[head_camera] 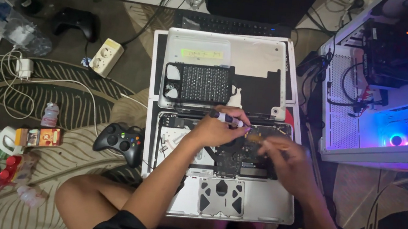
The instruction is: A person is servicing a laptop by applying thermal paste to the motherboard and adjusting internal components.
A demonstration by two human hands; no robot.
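Step in hand: the person seems to be working a fastener or part on the dark logic board (240, 159) of an opened silver laptop (219, 196) lying on the floor.
Left hand (215, 131): closed around a slim screwdriver (226, 117) with a black and pale handle, tip pointing at the board.
Right hand (282, 160): blurred; fingers curl over the board's right side, grip cannot be told.
Next move: likely calls for a steady, upright tool and light pressure.
Nearby: flat metal bottom cover (226, 70) beyond the laptop; glossy black game controller (120, 141) on the patterned rug (75, 86).
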